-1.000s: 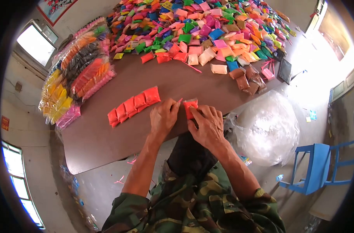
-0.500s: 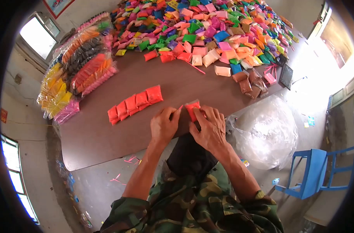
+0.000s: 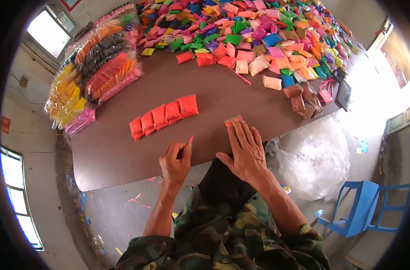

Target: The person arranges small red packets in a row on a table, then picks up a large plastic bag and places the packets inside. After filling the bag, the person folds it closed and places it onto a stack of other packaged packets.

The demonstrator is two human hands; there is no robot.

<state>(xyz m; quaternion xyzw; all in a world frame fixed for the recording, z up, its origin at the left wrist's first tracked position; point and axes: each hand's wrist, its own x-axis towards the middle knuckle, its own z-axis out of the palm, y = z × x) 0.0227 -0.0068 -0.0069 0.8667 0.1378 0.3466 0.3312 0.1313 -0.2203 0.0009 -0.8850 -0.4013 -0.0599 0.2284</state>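
Observation:
My left hand (image 3: 174,163) is closed at the table's front edge, pinching a small pinkish-red strip (image 3: 191,140) between thumb and finger. Flat on the tabletop, my right hand (image 3: 247,150) has its fingers stretched out over a red packet (image 3: 233,120). Only the packet's far end shows; the rest is under the fingers. Beyond my left hand lies a row of several red packets (image 3: 160,118), leaning on one another.
A large heap of coloured packets (image 3: 259,33) covers the back of the brown table (image 3: 106,157). Bagged rows of packets (image 3: 110,74) line the left side. Brown packets (image 3: 304,101) lie at right. A clear plastic bag (image 3: 310,155) and blue chair (image 3: 360,209) stand beyond the edge.
My left hand has moved left and down, away from the right hand, with the strip in it. The right hand has flattened over the red packet. The view has shifted slightly.

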